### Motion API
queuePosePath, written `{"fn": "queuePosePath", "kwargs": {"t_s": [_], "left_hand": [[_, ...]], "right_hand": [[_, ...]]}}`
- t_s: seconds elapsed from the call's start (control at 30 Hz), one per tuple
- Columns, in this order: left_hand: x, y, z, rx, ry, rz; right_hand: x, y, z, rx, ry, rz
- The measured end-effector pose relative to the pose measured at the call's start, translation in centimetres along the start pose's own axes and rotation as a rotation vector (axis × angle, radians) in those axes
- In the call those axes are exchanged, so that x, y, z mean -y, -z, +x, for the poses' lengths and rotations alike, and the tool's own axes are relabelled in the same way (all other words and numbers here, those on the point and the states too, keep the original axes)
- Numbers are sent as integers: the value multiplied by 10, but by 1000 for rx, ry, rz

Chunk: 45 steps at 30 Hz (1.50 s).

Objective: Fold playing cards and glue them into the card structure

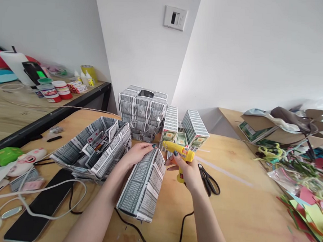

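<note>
A long block built of grey-patterned playing cards stands tilted in front of me. My left hand grips its far end, fingers wrapped over the top edge. A yellow hot glue gun is in my right hand, its nozzle pointing left beside the block's far right edge. Left of the block is an open tray made of cards with loose playing cards inside. Behind stands a larger card-built box with an opening in its top.
Stacks of card packs stand near the wall, and black scissors lie right of the glue gun. A black phone and white cable are at left. Paper scraps and a cardboard box crowd the right side.
</note>
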<state>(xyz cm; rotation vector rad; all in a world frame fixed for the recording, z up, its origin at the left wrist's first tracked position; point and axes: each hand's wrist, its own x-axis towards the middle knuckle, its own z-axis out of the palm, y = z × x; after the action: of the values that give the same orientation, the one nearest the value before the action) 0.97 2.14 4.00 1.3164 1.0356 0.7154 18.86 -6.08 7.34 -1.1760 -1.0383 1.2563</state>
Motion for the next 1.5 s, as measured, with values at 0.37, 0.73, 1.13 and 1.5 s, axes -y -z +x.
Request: {"fn": "queuePosePath", "kwargs": {"t_s": [0.37,0.73,1.13,1.5], "left_hand": [[-3,-5,-3,-61,-181,282],[-5,-2,-3,150,-185,195],[-8,-2,-6,106,-93,151],[-12,-2,-10,103,-53,179]], "right_hand": [[-32,-36,3,1,-50,432],[-29,-26,6,38,-40,508],[-11,-14,-1,-44,66,319],[-2,-10,-6,-49,54,362]]}}
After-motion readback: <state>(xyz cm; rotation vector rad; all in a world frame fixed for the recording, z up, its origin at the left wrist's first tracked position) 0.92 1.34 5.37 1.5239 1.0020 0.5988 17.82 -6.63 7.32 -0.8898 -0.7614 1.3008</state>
